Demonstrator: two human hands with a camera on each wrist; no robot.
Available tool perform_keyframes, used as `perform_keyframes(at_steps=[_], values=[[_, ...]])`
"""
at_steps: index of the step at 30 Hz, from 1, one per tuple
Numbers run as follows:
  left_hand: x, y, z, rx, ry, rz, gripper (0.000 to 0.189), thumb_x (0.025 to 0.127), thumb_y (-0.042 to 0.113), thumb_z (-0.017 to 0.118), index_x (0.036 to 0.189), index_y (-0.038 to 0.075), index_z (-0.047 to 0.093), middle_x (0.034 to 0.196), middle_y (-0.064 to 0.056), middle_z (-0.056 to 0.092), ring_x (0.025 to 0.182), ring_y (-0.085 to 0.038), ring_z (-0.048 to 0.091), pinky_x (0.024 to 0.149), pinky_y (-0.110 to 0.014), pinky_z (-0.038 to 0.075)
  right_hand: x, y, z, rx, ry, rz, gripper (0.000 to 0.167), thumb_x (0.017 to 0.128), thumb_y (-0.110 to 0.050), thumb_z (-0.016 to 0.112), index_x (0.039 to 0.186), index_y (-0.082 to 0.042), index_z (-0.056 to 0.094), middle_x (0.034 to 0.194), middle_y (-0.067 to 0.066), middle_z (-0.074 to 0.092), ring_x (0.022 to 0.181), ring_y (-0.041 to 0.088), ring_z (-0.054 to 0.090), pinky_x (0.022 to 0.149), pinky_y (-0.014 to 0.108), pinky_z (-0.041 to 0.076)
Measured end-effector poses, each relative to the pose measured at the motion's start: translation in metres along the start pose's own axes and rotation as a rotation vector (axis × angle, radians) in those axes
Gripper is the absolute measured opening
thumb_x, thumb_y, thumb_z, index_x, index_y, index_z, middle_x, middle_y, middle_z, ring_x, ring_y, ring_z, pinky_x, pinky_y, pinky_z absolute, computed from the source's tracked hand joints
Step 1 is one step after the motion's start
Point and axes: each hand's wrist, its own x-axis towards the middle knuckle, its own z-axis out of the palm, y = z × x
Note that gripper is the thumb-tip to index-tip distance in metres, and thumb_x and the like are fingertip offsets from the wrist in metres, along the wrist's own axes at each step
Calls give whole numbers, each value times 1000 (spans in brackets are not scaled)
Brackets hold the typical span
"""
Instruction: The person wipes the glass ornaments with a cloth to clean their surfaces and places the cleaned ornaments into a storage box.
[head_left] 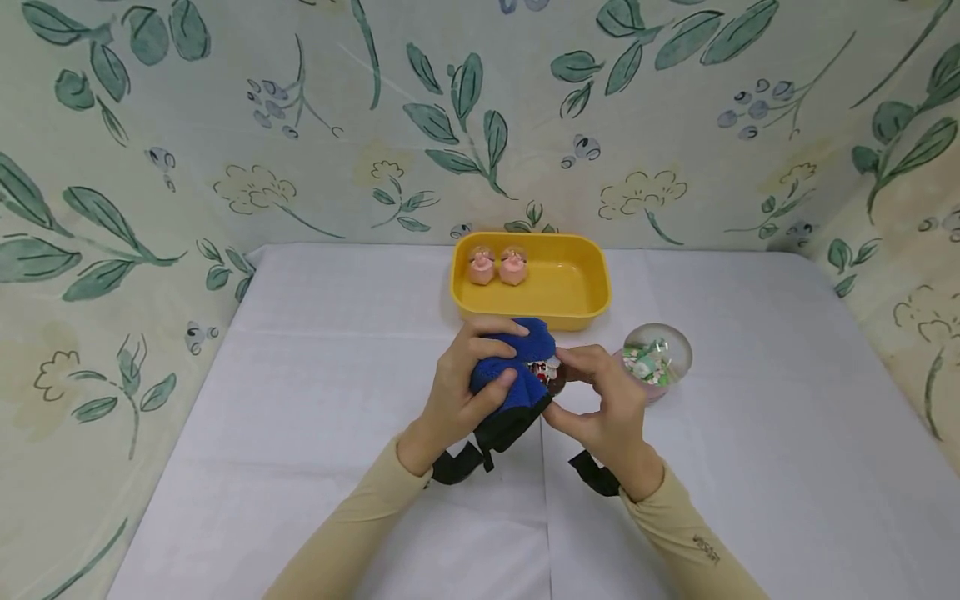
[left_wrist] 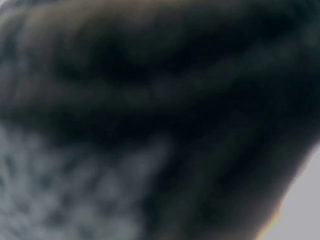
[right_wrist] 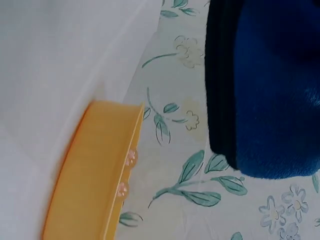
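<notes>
In the head view my left hand [head_left: 467,375] grips a fuzzy blue cloth [head_left: 529,340] with black edging, its fingers over the top and thumb at the front. A small globe [head_left: 542,372] with red and white figures inside pokes out of the cloth's right side, partly hidden. My right hand [head_left: 607,408] pinches that globe between thumb and fingers. The right wrist view shows the cloth [right_wrist: 280,95] hanging large at the upper right. Only dark and grey blur [left_wrist: 150,115] fills the left wrist view.
A yellow tray [head_left: 566,321] stands behind the hands, with two small pink figures [head_left: 497,267] at its left end. To the right of my right hand sits a snow globe [head_left: 654,360] on a pink base. Black straps [head_left: 596,475] show near both wrists.
</notes>
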Motion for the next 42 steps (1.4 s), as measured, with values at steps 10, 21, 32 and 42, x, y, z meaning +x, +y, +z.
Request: perform_keyframes(at_steps=[10, 21, 32, 42], values=[[-4, -5, 2, 55, 15, 7, 24, 101, 30, 45, 101, 6, 47, 111, -19, 53, 102, -34, 54, 89, -43, 50, 3, -15, -3, 256, -64, 512, 30, 77, 13, 68, 105, 10, 57, 94, 13, 63, 69, 11, 64, 59, 22, 54], [-2, -4, 1, -95, 154, -169, 35, 100, 37, 46, 100, 2, 47, 111, -20, 54, 106, -32, 52, 92, -41, 46, 5, -8, 0, -2, -172, 93, 54, 90, -34, 65, 119, 10, 51, 117, 21, 57, 98, 25, 60, 85, 21, 49], [-4, -4, 3, 44, 26, -43, 26, 101, 32, 44, 103, 5, 46, 112, -19, 52, 103, -34, 52, 89, -43, 50, 3, -8, 1, 129, -46, 372, 34, 87, -18, 71, 99, 11, 57, 86, 17, 65, 64, 17, 63, 62, 20, 54], [-3, -5, 3, -20, 130, -93, 30, 100, 33, 47, 100, 3, 48, 110, -19, 54, 103, -32, 53, 88, -41, 49, 4, -12, 2, 72, -93, 343, 50, 90, -30, 68, 116, 10, 52, 106, 21, 62, 83, 16, 64, 75, 21, 53]])
